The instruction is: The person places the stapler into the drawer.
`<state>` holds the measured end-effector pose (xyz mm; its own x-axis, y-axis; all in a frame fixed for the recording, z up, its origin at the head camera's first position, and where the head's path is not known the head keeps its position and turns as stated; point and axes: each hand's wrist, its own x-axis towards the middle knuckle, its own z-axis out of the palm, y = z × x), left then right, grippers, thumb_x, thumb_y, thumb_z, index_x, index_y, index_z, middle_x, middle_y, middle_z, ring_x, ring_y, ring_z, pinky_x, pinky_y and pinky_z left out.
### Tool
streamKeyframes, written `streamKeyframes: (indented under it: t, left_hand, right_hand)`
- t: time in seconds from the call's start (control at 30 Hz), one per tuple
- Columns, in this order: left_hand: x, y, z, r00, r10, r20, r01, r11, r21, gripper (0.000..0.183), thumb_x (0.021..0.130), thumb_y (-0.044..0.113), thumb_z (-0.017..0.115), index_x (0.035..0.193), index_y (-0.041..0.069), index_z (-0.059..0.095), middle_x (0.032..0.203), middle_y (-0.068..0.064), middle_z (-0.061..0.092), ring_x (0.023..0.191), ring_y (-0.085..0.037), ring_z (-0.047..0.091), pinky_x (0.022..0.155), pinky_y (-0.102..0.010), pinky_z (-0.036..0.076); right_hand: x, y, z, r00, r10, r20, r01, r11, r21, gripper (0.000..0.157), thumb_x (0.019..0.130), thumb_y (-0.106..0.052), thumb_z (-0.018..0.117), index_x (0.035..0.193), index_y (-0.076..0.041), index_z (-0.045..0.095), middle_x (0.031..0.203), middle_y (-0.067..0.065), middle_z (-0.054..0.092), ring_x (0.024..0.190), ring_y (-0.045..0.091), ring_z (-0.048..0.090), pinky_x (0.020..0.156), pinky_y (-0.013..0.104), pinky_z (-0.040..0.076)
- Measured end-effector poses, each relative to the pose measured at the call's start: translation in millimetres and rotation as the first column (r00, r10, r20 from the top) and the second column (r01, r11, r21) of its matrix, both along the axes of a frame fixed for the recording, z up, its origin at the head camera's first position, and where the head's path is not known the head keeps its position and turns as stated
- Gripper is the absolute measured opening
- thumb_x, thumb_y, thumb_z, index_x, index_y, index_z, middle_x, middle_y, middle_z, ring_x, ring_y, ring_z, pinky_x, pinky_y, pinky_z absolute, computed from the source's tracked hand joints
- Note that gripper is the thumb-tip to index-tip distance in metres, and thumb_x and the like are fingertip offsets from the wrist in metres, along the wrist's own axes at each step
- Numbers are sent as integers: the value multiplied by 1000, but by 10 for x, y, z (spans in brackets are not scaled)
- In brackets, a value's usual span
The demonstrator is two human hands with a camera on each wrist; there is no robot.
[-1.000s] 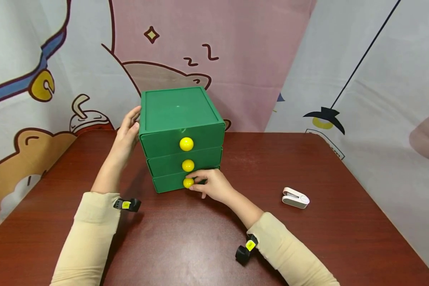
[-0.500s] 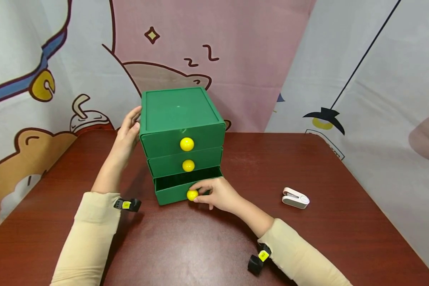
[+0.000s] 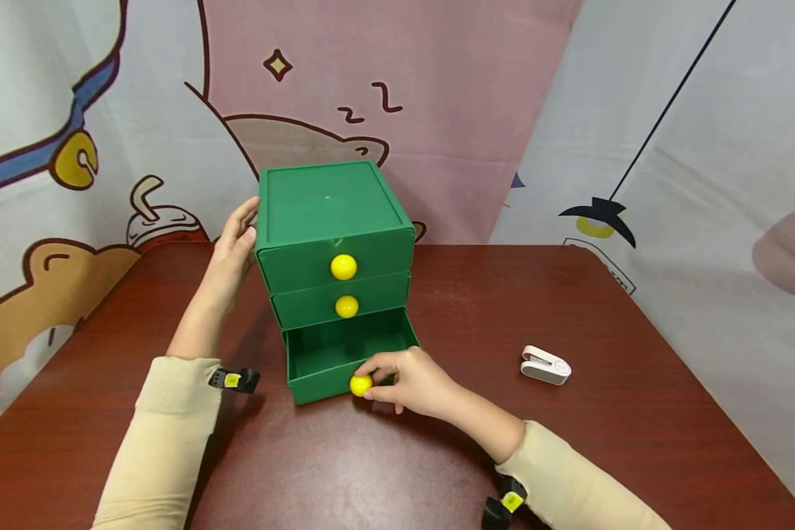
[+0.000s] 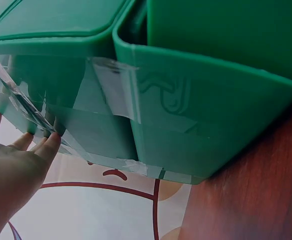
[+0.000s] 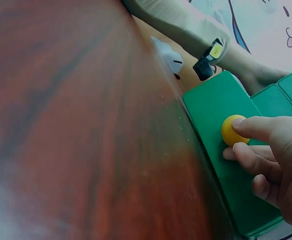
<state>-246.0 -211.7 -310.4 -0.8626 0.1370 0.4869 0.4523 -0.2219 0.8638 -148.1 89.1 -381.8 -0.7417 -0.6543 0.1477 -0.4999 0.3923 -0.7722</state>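
Observation:
A green drawer unit (image 3: 334,202) with three stacked drawers stands on the table, each front bearing a round yellow knob. Its bottom drawer (image 3: 321,384) is pulled well out, and the green inside that shows holds nothing I can see. Thumb and fingers of my right hand (image 3: 414,379) pinch the bottom yellow knob (image 5: 232,131). My left hand (image 3: 230,254) rests against the unit's left side; in the left wrist view its fingertips (image 4: 50,145) touch the green wall, where clear tape is stuck. The middle and top drawers are closed.
A small white stapler-like object (image 3: 546,366) lies on the reddish-brown table (image 3: 609,442), right of the drawer unit. Behind the table hangs a cloth (image 3: 464,110) printed with cartoon figures. Each sleeve carries a black wrist camera.
The bottom drawer has slid out toward me from nearly closed, with my right hand on its knob moving nearer and slightly right. My left hand has stayed at the unit's side.

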Motion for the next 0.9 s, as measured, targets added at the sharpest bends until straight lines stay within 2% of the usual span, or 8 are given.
streamKeyframes:
  t: [0.4, 0.57, 0.73, 0.9]
  left_hand:
    - [-7, -6, -3, 1000, -4, 0, 4, 1000, -4, 60, 99, 28, 48, 150, 9, 26, 153, -11, 21, 137, -25, 23, 100, -27, 34]
    - [0, -2, -1, 1000, -1, -5, 1, 1000, -9, 59, 99, 27, 48, 150, 9, 26, 152, -11, 21, 137, -24, 23, 99, -26, 34]
    - [-1, 1, 2, 1000, -3, -11, 3, 1000, -3, 59, 99, 26, 47, 150, 8, 26, 152, -12, 22, 137, -25, 24, 100, -27, 34]
    - [-3, -3, -5, 1000, -4, -8, 4, 1000, -3, 60, 99, 27, 48, 150, 8, 25, 152, -11, 21, 137, -24, 23, 101, -27, 33]
  right_hand:
    - [109, 65, 16, 1000, 21, -9, -21, 999, 26, 26, 85, -14, 74, 110, -18, 70, 87, -5, 70, 43, 8, 57, 44, 24, 48]
    - [105, 151, 65, 996, 47, -70, -44, 998, 50, 32, 84, -17, 75, 115, -18, 69, 92, -5, 70, 52, 5, 60, 49, 22, 48]
    - [88, 320, 109, 987, 58, -149, -61, 998, -20, 34, 83, -18, 76, 116, -13, 69, 99, 0, 71, 72, 2, 62, 63, 23, 52]
    - [68, 538, 114, 971, 23, -237, -51, 992, -111, 34, 79, -13, 79, 112, -7, 69, 101, 3, 70, 75, 5, 63, 62, 26, 52]
